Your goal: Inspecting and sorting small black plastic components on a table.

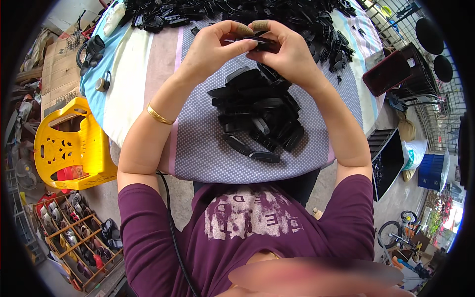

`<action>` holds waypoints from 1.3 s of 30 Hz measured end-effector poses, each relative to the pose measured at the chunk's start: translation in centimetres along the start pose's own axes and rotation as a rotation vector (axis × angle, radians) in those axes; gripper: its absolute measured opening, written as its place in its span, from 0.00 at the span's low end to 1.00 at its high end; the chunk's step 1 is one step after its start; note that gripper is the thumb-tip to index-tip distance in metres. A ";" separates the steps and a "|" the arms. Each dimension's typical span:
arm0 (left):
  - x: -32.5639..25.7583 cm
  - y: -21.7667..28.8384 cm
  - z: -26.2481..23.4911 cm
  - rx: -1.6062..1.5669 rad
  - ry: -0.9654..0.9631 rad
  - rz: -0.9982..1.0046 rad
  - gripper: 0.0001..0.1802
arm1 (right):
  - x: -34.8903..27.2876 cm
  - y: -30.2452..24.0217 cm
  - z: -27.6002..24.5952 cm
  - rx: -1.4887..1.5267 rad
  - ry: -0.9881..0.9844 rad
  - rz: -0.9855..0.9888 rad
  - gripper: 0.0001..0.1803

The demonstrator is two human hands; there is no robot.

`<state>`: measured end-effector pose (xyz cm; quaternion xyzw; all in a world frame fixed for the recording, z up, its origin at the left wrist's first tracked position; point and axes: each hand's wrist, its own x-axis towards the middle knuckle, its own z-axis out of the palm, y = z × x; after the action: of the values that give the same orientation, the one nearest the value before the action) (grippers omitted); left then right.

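Observation:
Near the far heap, my left hand (pixel 208 52) and my right hand (pixel 293 55) meet over the table. Between them they pinch a small glossy black plastic piece (pixel 263 43), partly hidden by the fingers, so its exact kind is unclear. Tan covers wrap a fingertip on each hand. Just below the hands lies a pile of black curved plastic pieces (pixel 257 106) on the dotted, striped tablecloth (pixel 198 153). Beyond the hands, a larger heap of similar black parts (pixel 163 15) spreads along the far side of the table.
At left stand a yellow plastic chair (pixel 59 141) and a wooden shoe rack (pixel 81 237). A small round device (pixel 103 81) sits on the cloth's left side. A dark red phone (pixel 387 73) is at the right edge, above a black crate (pixel 387 163). A black cable (pixel 170 218) runs down beside me.

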<state>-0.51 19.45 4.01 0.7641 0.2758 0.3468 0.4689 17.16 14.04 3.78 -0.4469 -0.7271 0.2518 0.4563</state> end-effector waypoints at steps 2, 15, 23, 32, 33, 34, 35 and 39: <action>0.0 -0.5 0.4 -0.113 0.011 0.004 0.15 | 0.2 -0.3 -0.8 0.063 -0.035 0.054 0.23; -0.1 0.4 0.7 -0.343 0.029 0.024 0.24 | -0.6 -1.5 -0.8 -0.181 0.004 0.077 0.40; 0.0 0.3 -0.5 -0.574 0.034 -0.231 0.22 | -1.0 -1.3 0.5 0.023 0.002 0.072 0.41; 0.2 0.7 -1.0 -0.365 -0.208 -0.369 0.19 | -1.8 -1.8 0.3 -0.347 -0.082 -0.083 0.42; 0.0 1.1 -0.9 -0.421 -0.106 -0.433 0.19 | -1.7 -2.1 0.3 -0.345 -0.082 -0.083 0.42; -0.1 1.0 -0.9 -0.421 -0.106 -0.435 0.19 | -1.4 -2.5 0.1 -0.155 -0.165 0.015 0.40; -0.2 0.7 -0.8 -0.545 -0.139 -0.486 0.17 | -1.2 -2.8 -0.1 0.037 -0.247 0.112 0.39; 0.0 -0.1 0.0 -0.755 -0.210 -0.528 0.11 | -0.3 -3.1 -1.4 0.506 -0.290 0.157 0.31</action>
<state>-0.54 19.44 3.93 0.4749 0.2665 0.2124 0.8114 17.13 12.28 6.70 -0.3334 -0.6621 0.5207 0.4235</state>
